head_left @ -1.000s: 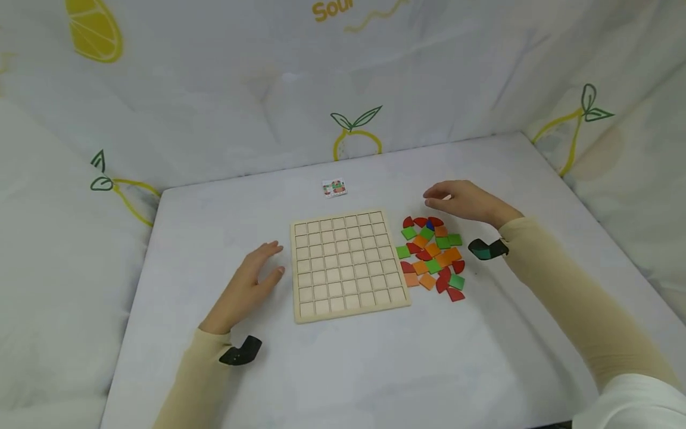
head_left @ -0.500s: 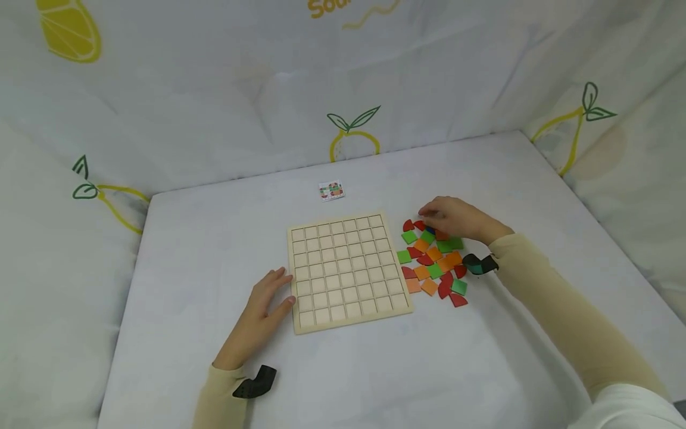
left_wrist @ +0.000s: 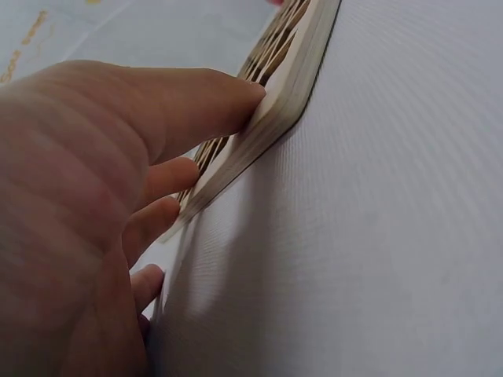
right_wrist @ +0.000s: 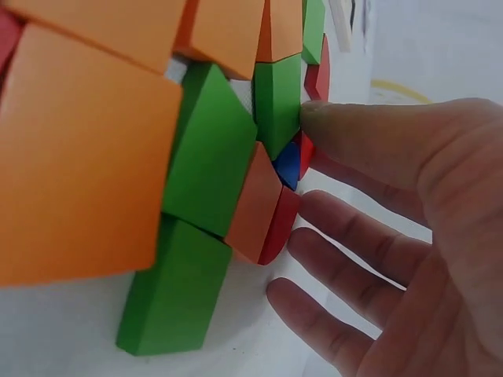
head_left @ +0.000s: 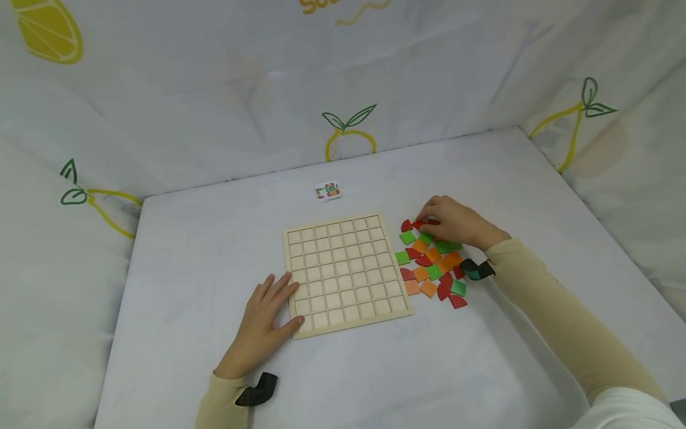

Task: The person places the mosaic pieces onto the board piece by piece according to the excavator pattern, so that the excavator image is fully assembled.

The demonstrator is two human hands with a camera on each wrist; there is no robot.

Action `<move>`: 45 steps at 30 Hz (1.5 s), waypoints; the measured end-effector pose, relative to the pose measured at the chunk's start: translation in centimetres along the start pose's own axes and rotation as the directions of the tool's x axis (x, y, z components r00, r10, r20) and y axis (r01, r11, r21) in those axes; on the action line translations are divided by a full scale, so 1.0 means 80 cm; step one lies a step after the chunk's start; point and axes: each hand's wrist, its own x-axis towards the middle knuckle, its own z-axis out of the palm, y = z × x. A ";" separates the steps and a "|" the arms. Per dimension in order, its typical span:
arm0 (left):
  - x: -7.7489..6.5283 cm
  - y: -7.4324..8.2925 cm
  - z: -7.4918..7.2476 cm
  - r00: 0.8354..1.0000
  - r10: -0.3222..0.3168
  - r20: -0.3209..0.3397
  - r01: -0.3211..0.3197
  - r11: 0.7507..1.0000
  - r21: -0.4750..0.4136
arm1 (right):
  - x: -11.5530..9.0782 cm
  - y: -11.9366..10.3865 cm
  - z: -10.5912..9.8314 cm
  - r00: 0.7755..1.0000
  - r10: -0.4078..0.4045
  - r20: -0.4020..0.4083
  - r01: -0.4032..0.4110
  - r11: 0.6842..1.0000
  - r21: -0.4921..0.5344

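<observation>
My left hand (head_left: 262, 325) rests along the left edge of a pale wooden grid board (head_left: 343, 329). Its fingers lie loosely spread, with thumb and fingertips on the rim; the left wrist view shows the thumb (left_wrist: 196, 106) over the board's corner. Right of the board, my right hand (head_left: 458, 221) reaches over a cluster of coloured wooden pieces. In the right wrist view its thumb and index finger stand on either side of a red rounded piece (right_wrist: 306, 155); I cannot tell whether they pinch it. A blue piece (right_wrist: 288, 165) lies right beside it.
Orange squares (head_left: 429, 289), green squares (head_left: 408, 238) and red quarter circles (head_left: 457, 302) lie beside the board's right edge. Behind the board lies a small printed pattern card (head_left: 328, 191). A white cloth backdrop (head_left: 214, 89) with lemon drawings rises behind the table.
My right hand has come down and slightly left onto the pieces at the cluster's far end. My left hand has moved right from the table onto the board's edge.
</observation>
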 end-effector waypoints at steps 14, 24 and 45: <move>-0.001 0.003 0.000 1.000 -0.028 0.014 0.028 1.000 0.009 | 0.000 -0.004 0.000 0.999 0.044 -0.016 -0.043 0.999 0.012; -0.003 0.004 0.000 0.999 -0.033 0.009 0.033 0.999 0.012 | -0.001 -0.005 0.000 0.999 0.033 -0.009 -0.033 0.998 0.056; -0.002 0.000 0.003 1.000 -0.028 0.009 0.028 0.999 0.020 | 0.002 0.013 -0.008 0.993 0.105 0.046 -0.113 0.968 0.225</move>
